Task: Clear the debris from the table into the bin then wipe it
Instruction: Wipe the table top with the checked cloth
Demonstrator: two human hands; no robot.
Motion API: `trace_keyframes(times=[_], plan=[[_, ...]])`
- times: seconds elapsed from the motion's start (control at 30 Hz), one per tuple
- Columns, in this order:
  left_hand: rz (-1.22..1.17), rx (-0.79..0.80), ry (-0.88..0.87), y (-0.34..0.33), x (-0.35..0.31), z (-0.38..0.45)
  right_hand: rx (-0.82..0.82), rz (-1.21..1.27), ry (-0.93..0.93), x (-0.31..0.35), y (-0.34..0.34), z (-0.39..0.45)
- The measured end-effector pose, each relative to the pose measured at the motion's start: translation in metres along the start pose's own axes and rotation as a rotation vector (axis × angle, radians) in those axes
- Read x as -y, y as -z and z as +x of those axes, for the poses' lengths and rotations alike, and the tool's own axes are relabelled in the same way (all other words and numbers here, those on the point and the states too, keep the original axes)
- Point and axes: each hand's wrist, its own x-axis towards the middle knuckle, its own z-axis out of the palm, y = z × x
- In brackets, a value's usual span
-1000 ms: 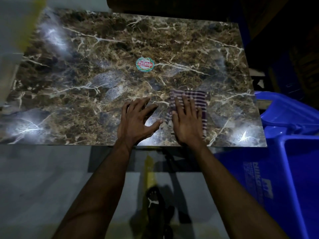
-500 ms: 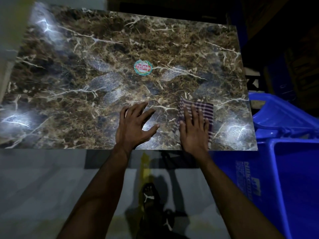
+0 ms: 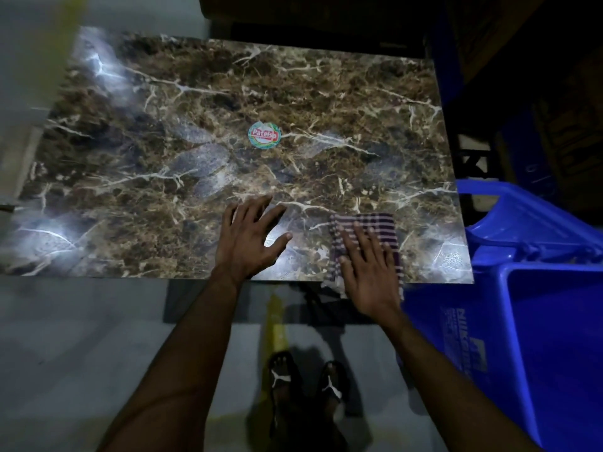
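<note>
1. A dim room with a pale smooth floor [image 3: 81, 337]; nearest the camera, two feet in dark slide sandals [image 3: 306, 383] stand below the table's near edge, a yellowish streak on the floor just ahead of them.
2. The table [image 3: 163, 223] is a glossy rectangular slab, brown marble pattern with white veins, throwing back patches of glare at its near corners.
3. The right hand [image 3: 372, 269] lies flat with straight fingers pressing the cloth [image 3: 375, 230] — a purple-and-white striped woven rag, folded, fringe hanging over the near edge. Half a second ago the hand and cloth sat further onto the tabletop; now the palm overhangs the edge, nearer the right corner.
4. The left hand [image 3: 248, 236] rests on bare tabletop beside it, fingers spread, thumb out, holding nothing — much as before.
5. To the right, touching the table's side, stands the bin [image 3: 489, 321], bright blue moulded plastic with its lid tipped back.
6. Farther in, a round red-and-green sticker [image 3: 264, 135] sits mid-table; no loose debris shows on the surface.
</note>
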Motion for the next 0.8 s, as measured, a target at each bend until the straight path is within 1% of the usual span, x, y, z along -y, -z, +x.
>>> trace_keyframes(times=[0.07, 0.13, 0.2, 0.27, 0.33, 0.37, 0.4, 0.43, 0.5, 0.6, 0.73, 0.8], plan=[[-0.005, -0.002, 0.061, -0.005, -0.013, 0.000, -0.001, 0.035, -0.082, 0.004, 0.003, 0.022], [-0.045, -0.023, 0.206, -0.017, -0.041, -0.001, 0.001, 0.049, -0.125, 0.017, 0.004, 0.040], [-0.069, -0.070, 0.333, -0.028, -0.068, 0.001, -0.013, 0.057, -0.116, 0.028, 0.003, 0.048], [-0.049, -0.109, 0.382, -0.035, -0.080, 0.003, -0.036, 0.051, -0.020, 0.032, 0.001, 0.040], [-0.009, -0.111, 0.394, -0.037, -0.080, 0.003, -0.033, 0.014, 0.142, 0.025, -0.003, 0.019], [-0.001, -0.108, 0.387, -0.036, -0.080, 0.003, -0.019, -0.002, 0.188, 0.015, -0.004, 0.009], [-0.006, -0.103, 0.370, -0.035, -0.080, 0.002, -0.007, -0.011, 0.193, 0.002, -0.004, 0.000], [-0.021, -0.095, 0.342, -0.034, -0.081, 0.002, 0.001, -0.011, 0.162, -0.012, -0.001, -0.007], [-0.066, -0.060, 0.291, -0.034, -0.083, 0.003, 0.007, -0.001, 0.043, -0.038, 0.007, -0.008], [-0.057, -0.011, 0.275, -0.034, -0.083, 0.004, -0.008, 0.046, -0.085, -0.048, 0.013, 0.017], [-0.019, 0.005, 0.247, -0.033, -0.081, 0.003, -0.014, 0.050, -0.073, -0.017, 0.013, 0.056], [-0.014, 0.006, 0.244, -0.032, -0.082, 0.003, -0.010, 0.028, -0.004, -0.007, 0.011, 0.053]])
